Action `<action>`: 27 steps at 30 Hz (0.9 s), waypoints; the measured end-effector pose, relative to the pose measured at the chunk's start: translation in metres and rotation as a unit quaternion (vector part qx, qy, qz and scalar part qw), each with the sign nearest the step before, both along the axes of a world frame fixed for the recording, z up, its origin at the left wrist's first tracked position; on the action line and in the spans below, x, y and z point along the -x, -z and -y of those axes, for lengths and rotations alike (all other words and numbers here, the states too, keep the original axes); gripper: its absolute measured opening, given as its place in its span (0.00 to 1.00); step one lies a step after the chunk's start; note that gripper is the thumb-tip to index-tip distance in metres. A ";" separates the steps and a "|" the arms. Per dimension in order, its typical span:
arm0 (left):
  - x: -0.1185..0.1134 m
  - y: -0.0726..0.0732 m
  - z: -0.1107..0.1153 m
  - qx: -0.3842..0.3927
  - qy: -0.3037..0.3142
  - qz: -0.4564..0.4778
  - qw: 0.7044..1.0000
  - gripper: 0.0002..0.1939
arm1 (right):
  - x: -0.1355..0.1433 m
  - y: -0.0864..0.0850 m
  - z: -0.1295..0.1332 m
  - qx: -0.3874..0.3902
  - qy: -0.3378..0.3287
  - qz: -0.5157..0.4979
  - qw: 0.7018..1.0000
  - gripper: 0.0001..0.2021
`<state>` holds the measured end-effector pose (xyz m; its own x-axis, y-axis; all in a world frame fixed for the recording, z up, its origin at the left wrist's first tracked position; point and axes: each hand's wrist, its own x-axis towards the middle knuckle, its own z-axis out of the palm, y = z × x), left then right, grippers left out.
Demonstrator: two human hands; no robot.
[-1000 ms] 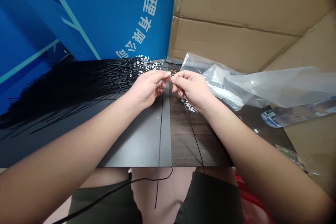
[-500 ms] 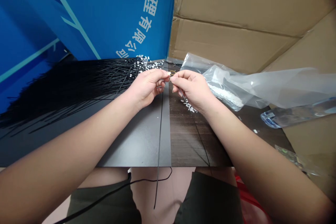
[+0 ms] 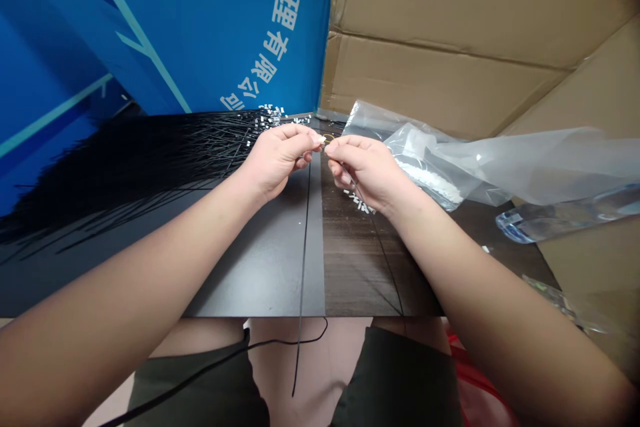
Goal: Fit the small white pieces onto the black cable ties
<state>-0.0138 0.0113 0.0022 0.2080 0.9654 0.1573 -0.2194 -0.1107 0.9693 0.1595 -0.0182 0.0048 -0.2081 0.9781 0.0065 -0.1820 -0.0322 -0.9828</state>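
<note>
My left hand (image 3: 285, 155) is closed in a pinch over the table, with a small white piece (image 3: 321, 140) at its fingertips. A thin black cord (image 3: 304, 247) hangs below this hand, past the table's front edge. Close beside it, my right hand (image 3: 363, 163) pinches another thin black cord (image 3: 387, 250), which runs down under the palm toward the edge. The fingertips of both hands nearly meet; whether the cord end touches the white piece is too small to tell. Small white pieces (image 3: 361, 202) lie below my right hand.
A large heap of black cords (image 3: 130, 153) with white-tipped ends lies left. Clear plastic bags (image 3: 425, 170), one holding white pieces, lie right. A blue panel (image 3: 200, 27) and cardboard (image 3: 450, 7) stand behind. A yellow ring (image 3: 329, 137) shows beyond the fingertips. A black cable (image 3: 200, 373) crosses my lap.
Both hands stay almost in place. My right fingers have shifted slightly, and more of the cord beneath the right palm shows. The left fingers have curled a little.
</note>
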 end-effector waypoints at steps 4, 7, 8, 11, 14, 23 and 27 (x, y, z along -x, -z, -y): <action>0.000 0.000 0.000 -0.008 -0.006 -0.007 1.000 0.08 | -0.002 -0.002 0.001 0.043 -0.057 -0.046 0.996 0.09; 0.000 0.000 0.000 -0.009 -0.005 -0.009 1.000 0.08 | -0.003 -0.001 0.000 0.059 -0.091 -0.072 0.992 0.09; 0.000 0.000 -0.001 -0.009 -0.004 -0.010 1.000 0.07 | -0.003 -0.001 0.000 0.062 -0.099 -0.078 0.990 0.09; 0.001 -0.001 -0.001 -0.012 -0.003 -0.011 1.000 0.06 | -0.003 -0.001 0.000 0.067 -0.111 -0.094 0.987 0.08; 0.001 -0.002 0.001 -0.018 -0.009 -0.017 1.000 0.07 | -0.003 -0.001 0.000 0.072 -0.114 -0.108 0.985 0.09; -0.003 -0.001 0.003 -0.023 -0.032 -0.024 0.999 0.08 | 0.004 -0.003 0.003 0.033 -0.011 -0.069 0.997 0.08; -0.004 0.000 0.003 -0.033 -0.042 -0.020 0.998 0.08 | 0.005 -0.004 0.004 0.027 -0.001 -0.049 0.998 0.10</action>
